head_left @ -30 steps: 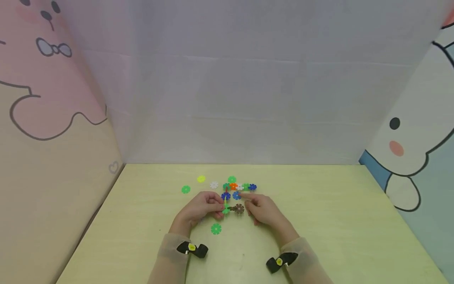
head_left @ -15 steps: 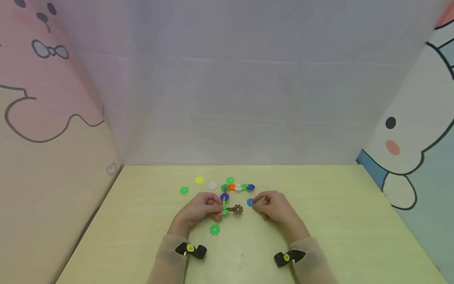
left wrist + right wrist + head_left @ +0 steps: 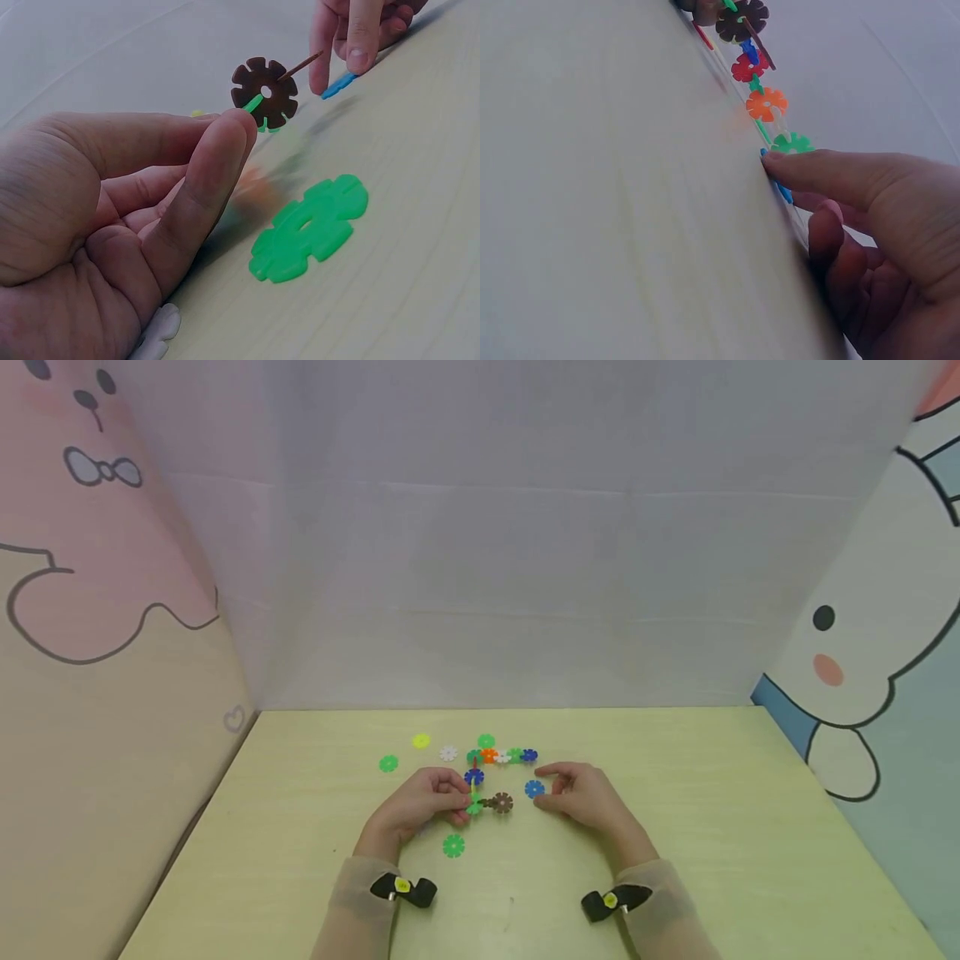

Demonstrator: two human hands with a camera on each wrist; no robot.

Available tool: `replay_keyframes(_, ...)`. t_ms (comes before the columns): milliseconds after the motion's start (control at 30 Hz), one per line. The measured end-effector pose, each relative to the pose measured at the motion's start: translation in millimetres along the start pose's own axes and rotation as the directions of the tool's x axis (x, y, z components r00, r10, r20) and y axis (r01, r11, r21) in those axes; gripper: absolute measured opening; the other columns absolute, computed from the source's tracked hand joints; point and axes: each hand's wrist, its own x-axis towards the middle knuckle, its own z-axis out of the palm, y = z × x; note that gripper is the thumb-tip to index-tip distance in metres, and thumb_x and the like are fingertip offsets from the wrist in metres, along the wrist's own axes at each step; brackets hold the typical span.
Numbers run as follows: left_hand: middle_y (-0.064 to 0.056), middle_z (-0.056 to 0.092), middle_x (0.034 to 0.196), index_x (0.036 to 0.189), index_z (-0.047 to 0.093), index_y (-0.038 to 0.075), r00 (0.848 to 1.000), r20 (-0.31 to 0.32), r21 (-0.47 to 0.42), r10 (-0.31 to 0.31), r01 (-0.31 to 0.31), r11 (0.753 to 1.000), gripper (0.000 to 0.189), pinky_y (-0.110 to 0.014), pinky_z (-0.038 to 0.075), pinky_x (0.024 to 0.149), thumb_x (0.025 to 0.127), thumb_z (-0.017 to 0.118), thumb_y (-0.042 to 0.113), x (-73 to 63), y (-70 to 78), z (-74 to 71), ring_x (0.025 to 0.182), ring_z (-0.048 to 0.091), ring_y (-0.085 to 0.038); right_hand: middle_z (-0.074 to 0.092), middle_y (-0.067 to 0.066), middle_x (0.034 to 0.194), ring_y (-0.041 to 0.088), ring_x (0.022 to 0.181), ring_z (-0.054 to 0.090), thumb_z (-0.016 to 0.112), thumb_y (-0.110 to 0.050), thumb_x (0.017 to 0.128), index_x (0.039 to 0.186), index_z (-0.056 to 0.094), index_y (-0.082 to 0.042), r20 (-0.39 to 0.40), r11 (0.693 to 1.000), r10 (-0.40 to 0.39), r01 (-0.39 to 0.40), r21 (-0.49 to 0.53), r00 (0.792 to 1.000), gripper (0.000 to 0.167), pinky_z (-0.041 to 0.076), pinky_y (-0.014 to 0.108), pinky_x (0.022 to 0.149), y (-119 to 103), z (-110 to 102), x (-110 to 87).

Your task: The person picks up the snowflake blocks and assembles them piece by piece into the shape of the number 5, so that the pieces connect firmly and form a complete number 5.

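left hand [image 3: 422,799]: thumb and finger clamped on a green disc [image 3: 474,807], at the near end of a linked chain [image 3: 489,756]. a brown disc [image 3: 251,81] juts from it toward the right hand [image 3: 581,793], one thin brown piece [image 3: 302,64] standing edge-on in it.

right hand: thumb and forefinger at opposite edges of a light-blue disc [image 3: 534,789], fingertips touching it, just right of the brown disc and low over the table [image 3: 750,860]. cannot tell if the disc is lifted. the two hands are apart, chain and light-blue disc between them.

chain runs away from the left hand past a dark-blue disc [image 3: 474,777], then turns right in a row: teal, orange, white, green, dark blue at the end.

loose on the table: yellow disc [image 3: 422,741], white disc [image 3: 448,752] and left-lying green disc [image 3: 388,763] beyond the left hand; near green disc [image 3: 453,846] on the wearer's side of the chain. far green disc [image 3: 486,741] just behind the row; cannot tell if joined.

black strap on each wrist, pale sleeves. cartoon panels left and right, plain whitish sheet behind.
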Motion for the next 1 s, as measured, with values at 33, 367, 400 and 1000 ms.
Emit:
replay_keyframes(33, -0.011, 0.077, 0.087, 0.108, 0.067, -0.006, 1.000, -0.003, -0.001, -0.001, 0.001, 1.000, 0.010, -0.033, 0.067, 0.075, 0.102, 0.073, -0.002, 0.1, -0.3, -0.1, 0.076, 0.077, -0.020, 0.065, -0.004, 0.079, 0.014, 0.067, 0.054, 0.093, -0.017, 0.088, 0.124, 0.081, -0.011, -0.002, 1.000, -0.005, 0.005, -0.009, 1.000, 0.039, 0.043, 0.028, 0.061, 0, 1, 0.4)
replay_keyframes(367, -0.009, 0.077, 0.085, 0.112, 0.065, -0.011, 1.000, -0.026, -0.020, -0.017, 0.016, 1.000, 0.016, -0.033, 0.067, 0.078, 0.101, 0.073, -0.002, 1.3, -0.7, -0.4, 0.076, 0.076, -0.019, 0.065, -0.002, 0.083, 0.018, 0.072, 0.056, 0.095, -0.016, 0.082, 0.091, 0.071, -0.013, -0.024, 1.000, 0.029, -0.029, -0.004, 0.999, 0.027, 0.046, 0.031, 0.066, -5, 2, -2.2)
replay_keyframes(400, -0.009, 0.077, 0.085, 0.112, 0.065, -0.011, 0.999, -0.029, -0.025, -0.016, 0.016, 1.000, 0.016, -0.033, 0.067, 0.078, 0.101, 0.073, -0.002, 1.1, -0.3, -0.1, 0.077, 0.077, -0.019, 0.066, -0.002, 0.083, 0.017, 0.072, 0.057, 0.095, -0.016, 0.083, 0.090, 0.070, -0.013, -0.020, 0.999, 0.033, -0.033, 0.018, 0.999, 0.026, 0.047, 0.030, 0.066, -4, 2, -2.3)
replay_keyframes(1000, -0.014, 0.077, 0.083, 0.103, 0.069, -0.001, 0.995, -0.092, 0.244, -0.047, 0.068, 0.967, 0.014, -0.036, 0.067, 0.066, 0.100, 0.079, 0.009, -6.7, 19.6, 14.8, 0.067, 0.076, -0.023, 0.079, 0.006, 0.092, 0.013, 0.071, 0.069, 0.089, -0.008, 0.092, 0.109, 0.078, 0.002, 0.081, 0.961, 0.040, -0.060, 0.269, 0.996, 0.023, 0.059, 0.026, 0.060, -6, 0, -8.0)
